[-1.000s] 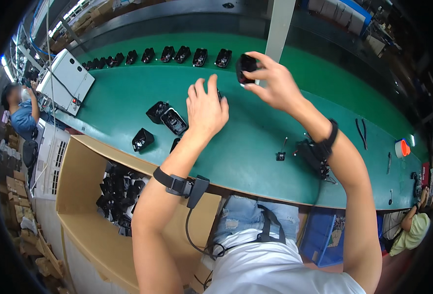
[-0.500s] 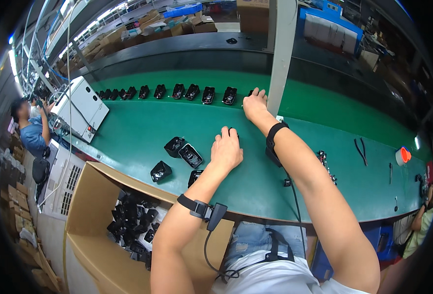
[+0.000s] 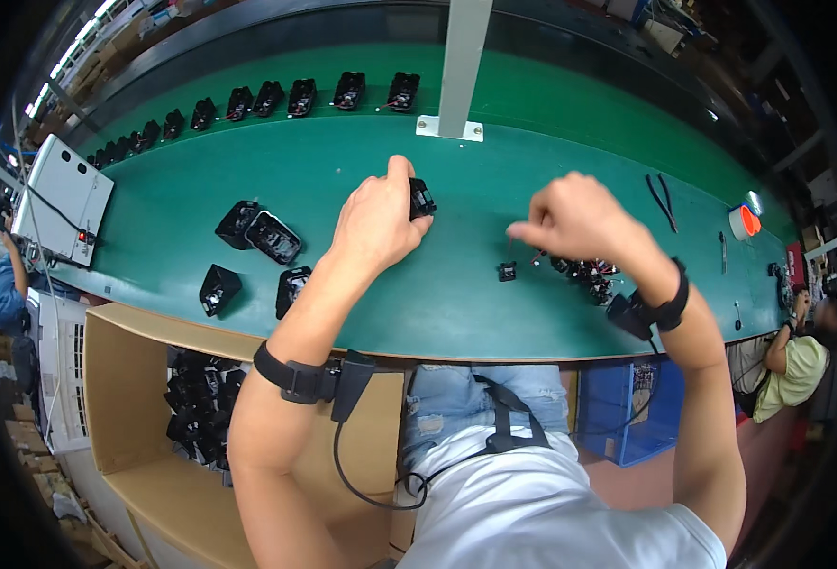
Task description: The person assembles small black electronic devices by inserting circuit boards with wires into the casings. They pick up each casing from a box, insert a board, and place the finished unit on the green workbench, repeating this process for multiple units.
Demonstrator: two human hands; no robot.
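Note:
My left hand (image 3: 373,220) is closed around a small black plastic housing (image 3: 422,199), held just above the green bench. My right hand (image 3: 578,220) is closed in a pinch to the right of it. Below its thumb a small black wired part (image 3: 507,272) hangs or rests by a thin dark-red wire; the fingertips' grip is partly hidden. A pile of small wired parts (image 3: 591,280) lies beside the right wrist. Left of my left forearm are loose black housings (image 3: 273,237), and one more (image 3: 293,287) is partly covered by the arm.
Several black housings (image 3: 348,91) stand in a row along the far strip. A grey post (image 3: 461,76) is bolted to the bench (image 3: 390,318). Pliers (image 3: 662,203) and an orange-and-white cup (image 3: 745,222) are at right. A cardboard box (image 3: 120,398) of housings stands lower left. People sit at both sides.
My right hand has come back from the far row to the wired parts, leaving another housing at the row's end. My left hand still holds its housing. The view has shifted.

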